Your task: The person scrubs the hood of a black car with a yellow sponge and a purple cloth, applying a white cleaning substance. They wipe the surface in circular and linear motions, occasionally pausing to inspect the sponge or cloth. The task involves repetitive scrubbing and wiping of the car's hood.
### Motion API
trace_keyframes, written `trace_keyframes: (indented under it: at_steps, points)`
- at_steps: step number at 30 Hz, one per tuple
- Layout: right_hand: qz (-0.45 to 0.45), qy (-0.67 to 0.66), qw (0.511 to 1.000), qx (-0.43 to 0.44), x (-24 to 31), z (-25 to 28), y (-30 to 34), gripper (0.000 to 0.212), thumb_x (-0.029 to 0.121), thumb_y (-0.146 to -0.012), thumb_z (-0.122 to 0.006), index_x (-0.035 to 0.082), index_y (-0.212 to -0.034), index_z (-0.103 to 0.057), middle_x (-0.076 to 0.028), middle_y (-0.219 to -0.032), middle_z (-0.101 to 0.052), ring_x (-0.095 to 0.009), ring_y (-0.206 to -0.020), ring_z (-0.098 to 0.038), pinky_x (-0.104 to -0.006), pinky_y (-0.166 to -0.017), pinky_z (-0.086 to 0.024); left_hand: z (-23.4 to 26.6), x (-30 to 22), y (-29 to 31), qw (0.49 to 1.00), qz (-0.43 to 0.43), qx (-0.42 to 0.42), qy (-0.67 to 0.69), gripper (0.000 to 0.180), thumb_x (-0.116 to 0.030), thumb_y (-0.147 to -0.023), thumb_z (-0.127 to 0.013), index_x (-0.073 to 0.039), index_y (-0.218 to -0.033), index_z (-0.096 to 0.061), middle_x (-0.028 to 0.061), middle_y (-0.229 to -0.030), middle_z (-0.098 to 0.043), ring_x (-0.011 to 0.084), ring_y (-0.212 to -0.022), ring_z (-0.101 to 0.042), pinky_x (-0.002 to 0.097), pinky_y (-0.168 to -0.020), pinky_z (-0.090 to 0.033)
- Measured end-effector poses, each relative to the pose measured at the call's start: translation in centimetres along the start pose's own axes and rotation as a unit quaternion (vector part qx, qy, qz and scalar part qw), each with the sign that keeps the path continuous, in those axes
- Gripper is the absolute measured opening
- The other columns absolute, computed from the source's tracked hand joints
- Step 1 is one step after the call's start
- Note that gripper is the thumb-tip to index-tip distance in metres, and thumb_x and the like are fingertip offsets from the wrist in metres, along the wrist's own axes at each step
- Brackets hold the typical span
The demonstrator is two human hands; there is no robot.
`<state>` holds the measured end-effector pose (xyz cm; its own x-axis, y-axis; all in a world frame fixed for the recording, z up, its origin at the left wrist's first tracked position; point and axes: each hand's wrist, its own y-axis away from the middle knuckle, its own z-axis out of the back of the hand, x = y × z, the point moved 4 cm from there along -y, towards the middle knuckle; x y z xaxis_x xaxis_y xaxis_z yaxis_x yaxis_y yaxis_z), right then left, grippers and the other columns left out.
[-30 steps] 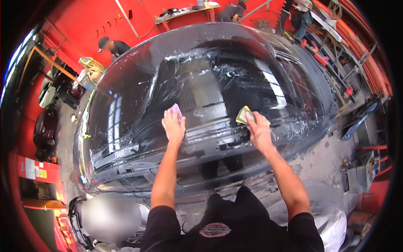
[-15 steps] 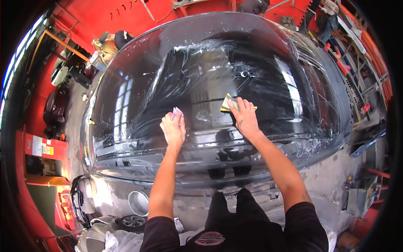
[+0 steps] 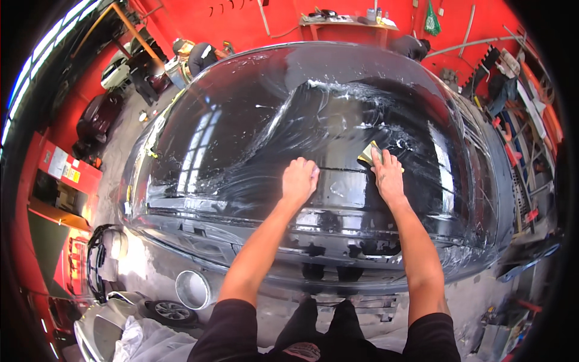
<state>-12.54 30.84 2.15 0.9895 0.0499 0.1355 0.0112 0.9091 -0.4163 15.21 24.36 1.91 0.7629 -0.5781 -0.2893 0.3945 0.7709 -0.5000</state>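
A glossy black car panel spreads out before me, smeared with whitish, wet-looking streaks. My left hand is closed low over the panel's near middle. Its fingers wrap round a crumpled pink piece, mostly hidden; whether it is cloth or sponge I cannot tell. To its right, and slightly farther away, my right hand presses a flat yellow-and-grey pad onto the panel. That hand covers the pad's near side, so its full shape does not show.
Two people, one at the far left and one at the far right, are beyond the car. A metal bucket and a wheel lie at the near left. Racks with parts line the right; a bench stands behind.
The whole view has shifted, so the car sits farther right and lower. Against the panel, my hands have moved only a little. Less of the pink piece shows now.
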Motion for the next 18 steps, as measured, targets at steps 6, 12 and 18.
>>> trace_keyframes:
  at_steps: [6, 12, 18]
  points:
    - [-0.013, -0.004, 0.999, -0.032, 5.0, 1.0, 4.9, 0.056, 0.005, -0.091, -0.068, 0.006, -0.147, -0.06, -0.023, -0.134, -0.057, -0.042, -0.118, -0.057, -0.0529, -0.1, -0.046, -2.7, -5.9, -7.8, 0.988, -0.021, -0.056, 0.145, 0.014, -0.024, -0.096, -0.071, -0.01, -0.095, -0.07, 0.0136, -0.091, -0.066, 0.0361, -0.087, -0.069, 0.0499, -0.077, -0.057]
    - [0.012, -0.175, 0.984, -0.035, 3.0, -2.4, -1.0, 0.044, 0.015, -0.102, -0.062, 0.002, -0.143, -0.063, -0.021, -0.143, -0.058, -0.039, -0.131, -0.055, -0.0518, -0.109, -0.044, -3.4, -15.4, -15.6, 0.953, -0.033, 0.025, 0.299, 0.026, -0.029, -0.099, -0.069, -0.006, -0.087, -0.065, 0.0179, -0.088, -0.068, 0.0415, -0.088, -0.071, 0.0521, -0.075, -0.056]
    - [-0.025, 0.045, 0.996, -0.074, -3.6, -5.4, -7.8, 0.061, 0.008, -0.087, -0.07, 0.014, -0.147, -0.061, -0.023, -0.135, -0.063, -0.042, -0.119, -0.06, -0.0524, -0.1, -0.049, -3.4, -7.3, -10.6, 0.976, -0.07, -0.052, 0.201, 0.016, -0.023, -0.094, -0.072, -0.009, -0.101, -0.075, 0.0139, -0.098, -0.068, 0.0364, -0.097, -0.065, 0.0482, -0.087, -0.052]
